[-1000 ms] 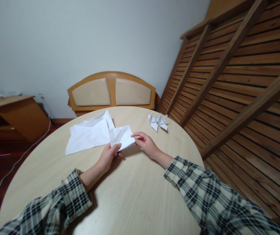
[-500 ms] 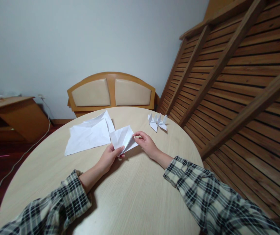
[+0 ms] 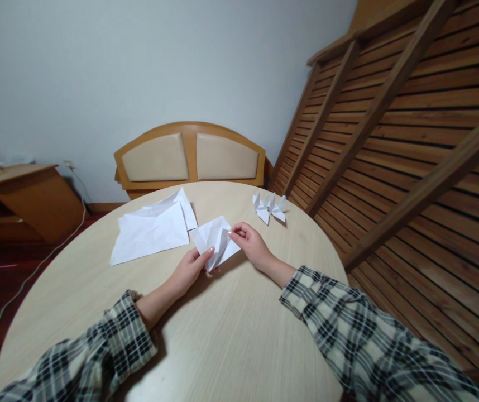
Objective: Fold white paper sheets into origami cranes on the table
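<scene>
A partly folded piece of white paper [image 3: 218, 239] is held just above the table, its creases and a raised flap showing. My left hand [image 3: 191, 270] pinches its lower left side, thumb on top and fingers underneath, partly hidden. At the upper right, my right hand [image 3: 253, 245] grips the flap of the paper between thumb and fingertips. Beyond and to the right, small folded white paper cranes [image 3: 269, 210] stand close together on the table. Loose white paper sheets [image 3: 151, 234] lie overlapping to the left of my hands.
The round pale wooden table [image 3: 231, 335] spreads under my arms. Behind it stands a padded headboard [image 3: 189, 153]. A slatted wooden frame [image 3: 390, 167] leans along the right side. At left are a wooden desk [image 3: 34, 195] and a white cable [image 3: 30, 285] running along the floor.
The flap of the folded paper has been lifted and opened further by my right hand. My left thumb has shifted slightly over the paper. The cranes and loose sheets stay put.
</scene>
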{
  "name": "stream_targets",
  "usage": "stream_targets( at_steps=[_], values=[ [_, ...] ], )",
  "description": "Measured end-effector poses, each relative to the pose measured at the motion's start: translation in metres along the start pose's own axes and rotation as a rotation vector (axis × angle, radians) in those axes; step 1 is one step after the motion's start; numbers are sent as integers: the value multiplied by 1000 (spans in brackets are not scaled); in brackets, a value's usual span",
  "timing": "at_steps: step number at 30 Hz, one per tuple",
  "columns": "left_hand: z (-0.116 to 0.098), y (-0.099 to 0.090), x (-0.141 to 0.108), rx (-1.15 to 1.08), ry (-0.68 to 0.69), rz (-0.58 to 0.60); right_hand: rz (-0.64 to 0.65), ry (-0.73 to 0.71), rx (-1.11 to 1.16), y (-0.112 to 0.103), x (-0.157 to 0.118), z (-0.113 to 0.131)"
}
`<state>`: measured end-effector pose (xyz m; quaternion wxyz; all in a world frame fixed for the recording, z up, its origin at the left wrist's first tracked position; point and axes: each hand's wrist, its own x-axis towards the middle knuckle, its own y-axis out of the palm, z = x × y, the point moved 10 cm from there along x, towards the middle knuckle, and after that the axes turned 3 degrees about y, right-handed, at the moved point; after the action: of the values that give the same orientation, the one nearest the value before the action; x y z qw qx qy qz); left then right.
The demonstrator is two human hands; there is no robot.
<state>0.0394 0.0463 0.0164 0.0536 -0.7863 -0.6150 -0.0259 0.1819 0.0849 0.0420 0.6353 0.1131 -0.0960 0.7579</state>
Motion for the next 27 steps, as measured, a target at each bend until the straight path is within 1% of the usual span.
stream_targets(
  at_steps=[4, 11, 23, 27],
  values=[
    [-3, 6, 0, 17, 1, 57, -1, 9, 2, -1, 1, -2],
    [-7, 10, -2, 25, 2, 67, -12, -2, 0, -2, 1, -1],
    [-3, 5, 0, 49, 45, 51, -14, 7, -6, 0, -1, 4],
    [0, 3, 0, 42, 35, 42, -13, 11, -14, 0, -2, 4]
  ],
)
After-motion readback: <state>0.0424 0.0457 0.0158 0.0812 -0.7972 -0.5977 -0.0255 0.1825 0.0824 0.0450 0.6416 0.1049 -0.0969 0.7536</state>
